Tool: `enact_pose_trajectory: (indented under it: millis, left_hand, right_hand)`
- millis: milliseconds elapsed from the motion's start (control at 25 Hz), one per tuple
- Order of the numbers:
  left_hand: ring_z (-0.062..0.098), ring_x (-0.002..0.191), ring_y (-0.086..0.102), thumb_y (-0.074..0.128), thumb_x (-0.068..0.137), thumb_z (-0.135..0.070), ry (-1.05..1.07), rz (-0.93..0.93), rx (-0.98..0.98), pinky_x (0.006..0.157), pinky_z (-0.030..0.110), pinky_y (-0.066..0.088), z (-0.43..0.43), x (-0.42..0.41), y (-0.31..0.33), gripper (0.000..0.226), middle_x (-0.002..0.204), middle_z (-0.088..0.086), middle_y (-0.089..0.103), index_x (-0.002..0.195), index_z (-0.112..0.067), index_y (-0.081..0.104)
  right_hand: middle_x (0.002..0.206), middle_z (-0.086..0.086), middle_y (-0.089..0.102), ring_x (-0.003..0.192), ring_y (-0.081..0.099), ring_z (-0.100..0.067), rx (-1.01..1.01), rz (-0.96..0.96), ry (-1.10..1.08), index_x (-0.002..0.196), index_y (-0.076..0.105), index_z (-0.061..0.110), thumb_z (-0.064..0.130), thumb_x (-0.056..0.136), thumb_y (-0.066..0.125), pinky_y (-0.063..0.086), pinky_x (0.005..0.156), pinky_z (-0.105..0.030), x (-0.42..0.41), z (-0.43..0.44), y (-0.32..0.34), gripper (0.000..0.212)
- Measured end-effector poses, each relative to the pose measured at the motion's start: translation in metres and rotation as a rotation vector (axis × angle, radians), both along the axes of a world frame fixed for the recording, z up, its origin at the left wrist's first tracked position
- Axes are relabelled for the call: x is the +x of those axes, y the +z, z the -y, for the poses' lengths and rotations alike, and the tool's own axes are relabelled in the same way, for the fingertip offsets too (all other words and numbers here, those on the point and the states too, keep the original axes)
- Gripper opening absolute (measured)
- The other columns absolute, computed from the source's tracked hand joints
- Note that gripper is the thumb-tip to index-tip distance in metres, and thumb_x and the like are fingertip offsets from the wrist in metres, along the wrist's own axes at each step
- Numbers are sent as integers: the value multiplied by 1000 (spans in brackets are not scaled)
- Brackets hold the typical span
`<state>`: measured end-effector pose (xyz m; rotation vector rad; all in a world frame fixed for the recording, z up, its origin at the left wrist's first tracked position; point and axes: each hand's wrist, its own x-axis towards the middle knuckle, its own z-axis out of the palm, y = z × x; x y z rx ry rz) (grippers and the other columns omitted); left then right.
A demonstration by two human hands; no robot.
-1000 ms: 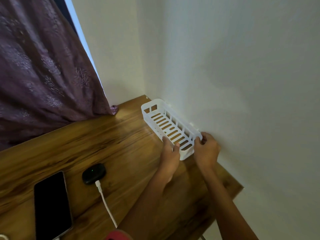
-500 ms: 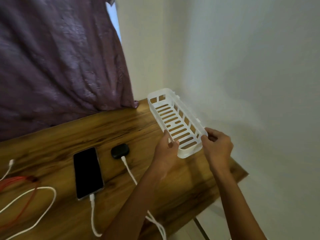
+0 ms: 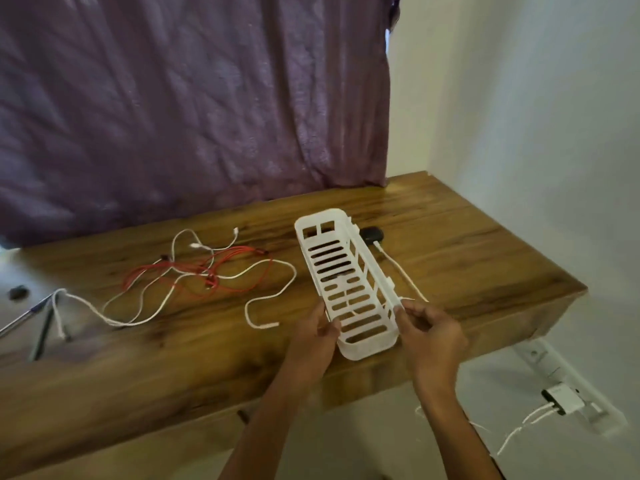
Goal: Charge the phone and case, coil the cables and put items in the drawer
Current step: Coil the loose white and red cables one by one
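Left grip [image 3: 317, 336]: curled round the near left wall of the basket [image 3: 341, 271].
Right grip [image 3: 431, 336]: the near right wall is pinched.
Desk [image 3: 467, 258]: the basket is held over it.
Cables [image 3: 207, 271]: tangled, left of the basket.

A purple curtain [image 3: 194, 98] hangs in heavy folds in front of me, filling the view from 9 to 12 o'clock and falling to the far edge of the wooden table [image 3: 478, 244]. At the curtain's right edge, toward 1 o'clock, a thin sliver of daylight [image 3: 387, 43] shows. A plain white wall [image 3: 536, 116] runs from 1 to 4 o'clock beside the table's right end. Pale floor [image 3: 374, 434] lies under the table's near edge at 5 o'clock.
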<state>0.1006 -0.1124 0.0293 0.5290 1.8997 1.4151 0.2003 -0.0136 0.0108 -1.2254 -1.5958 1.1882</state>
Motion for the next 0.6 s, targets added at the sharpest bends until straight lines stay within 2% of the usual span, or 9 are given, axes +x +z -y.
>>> enact_pose_trajectory:
  millis: [80,200,360,600]
  left_hand:
    - [15,118,55,46,95,-14,-7,-1,6,97,37,48,22,4,-9,36,126,-6,59,129,-25,49]
    - [17,117,55,46,95,-14,-4,-16,-50,97,42,48,49,5,-22,35,126,-4,59,128,-24,50]
    - [17,124,49,46,95,-12,-9,-8,-77,103,41,43,56,2,-37,37,132,-1,54,130,-21,48]
    - [20,126,47,46,95,-15,37,-5,-103,103,42,43,42,-17,-46,40,136,0,51,135,-22,43]
  right_hand:
    - [84,1,69,71,61,-4,-7,18,1,96,70,11,11,81,68,43,58,-10,4,20,-13,16]
    - [90,-5,72,71,60,-7,6,78,12,98,71,8,11,81,68,42,66,-17,8,44,-23,18]
    - [93,-7,73,71,59,-9,41,136,30,99,71,7,11,81,68,43,67,-18,7,52,-29,19]
    - [94,-6,72,70,57,-5,39,145,62,98,71,7,11,81,68,36,61,-7,-15,40,-37,18]
